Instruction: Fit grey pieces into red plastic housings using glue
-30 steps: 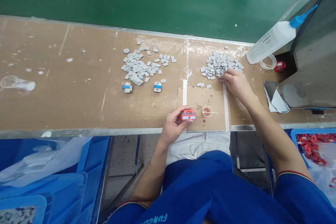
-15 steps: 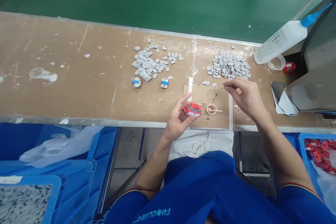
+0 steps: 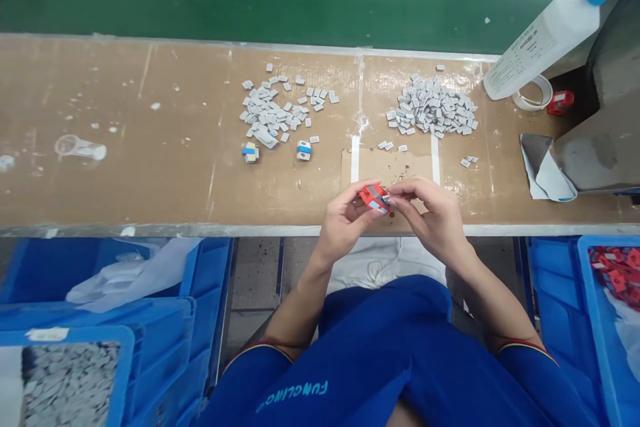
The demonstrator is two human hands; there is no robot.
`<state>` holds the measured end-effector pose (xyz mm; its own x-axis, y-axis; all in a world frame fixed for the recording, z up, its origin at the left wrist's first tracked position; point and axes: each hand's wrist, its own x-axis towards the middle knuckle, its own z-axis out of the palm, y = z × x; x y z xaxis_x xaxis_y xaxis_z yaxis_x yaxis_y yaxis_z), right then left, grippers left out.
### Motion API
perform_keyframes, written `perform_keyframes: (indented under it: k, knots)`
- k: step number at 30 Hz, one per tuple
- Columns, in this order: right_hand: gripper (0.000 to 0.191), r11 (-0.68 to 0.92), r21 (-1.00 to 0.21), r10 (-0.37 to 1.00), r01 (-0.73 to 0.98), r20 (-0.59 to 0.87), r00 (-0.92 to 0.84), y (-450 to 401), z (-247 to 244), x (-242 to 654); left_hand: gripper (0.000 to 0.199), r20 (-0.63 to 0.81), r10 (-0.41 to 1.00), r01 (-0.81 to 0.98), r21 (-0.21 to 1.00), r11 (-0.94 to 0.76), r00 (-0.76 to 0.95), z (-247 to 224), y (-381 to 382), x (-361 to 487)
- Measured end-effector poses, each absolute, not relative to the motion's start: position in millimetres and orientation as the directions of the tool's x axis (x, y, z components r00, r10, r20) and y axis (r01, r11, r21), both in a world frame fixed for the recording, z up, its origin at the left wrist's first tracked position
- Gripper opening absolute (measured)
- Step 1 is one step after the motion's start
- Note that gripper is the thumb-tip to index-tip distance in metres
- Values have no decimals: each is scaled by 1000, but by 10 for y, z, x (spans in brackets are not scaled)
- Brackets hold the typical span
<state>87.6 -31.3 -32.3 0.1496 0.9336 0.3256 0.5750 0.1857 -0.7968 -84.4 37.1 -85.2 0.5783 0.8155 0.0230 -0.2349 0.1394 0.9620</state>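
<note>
My left hand [image 3: 345, 221] grips a small red plastic toy part [image 3: 374, 196] with a grey band and pale panels, above the front edge of the bench. At its right side my right hand [image 3: 431, 215] is closed in a pinch on a small grey-white tile [image 3: 386, 199], which touches or nearly touches the red part. The small cup seen earlier is hidden by the hands. Beyond them lie a heap of small grey tiles [image 3: 434, 107] on the right and a second, looser heap [image 3: 273, 107] on the left.
Two small white blocks with blue bands, one [image 3: 251, 152] and another [image 3: 303, 150], stand left of my hands. A white bottle [image 3: 543, 47] leans at the right by a tape roll [image 3: 533, 93]. Blue crates hold grey pieces [image 3: 70, 380] and red parts [image 3: 617, 273].
My right hand has come from the right tile heap to the red part, bringing a small tile. The red part is turned in my left hand. A few tiles now lie apart below the right heap.
</note>
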Motion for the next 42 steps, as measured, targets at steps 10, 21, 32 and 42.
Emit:
perform_keyframes:
  k: [10, 21, 32, 42]
  knots:
    - [19, 107, -707, 970, 699, 230, 84, -310, -291, 892, 45, 15, 816, -167, 981, 100, 578, -863, 360, -833]
    - [25, 78, -526, 829, 847, 506, 238, -467, -408, 362, 38, 93, 843, -95, 994, -51, 529, -793, 330, -905]
    - [18, 220, -717, 892, 661, 422, 162, -471, -371, 650, 47, 185, 778, -161, 981, -109, 600, -798, 344, -1009]
    - [11, 319, -595, 887, 738, 461, -11, -431, -298, 774, 38, 219, 752, -133, 976, -174, 622, -647, 373, -1032]
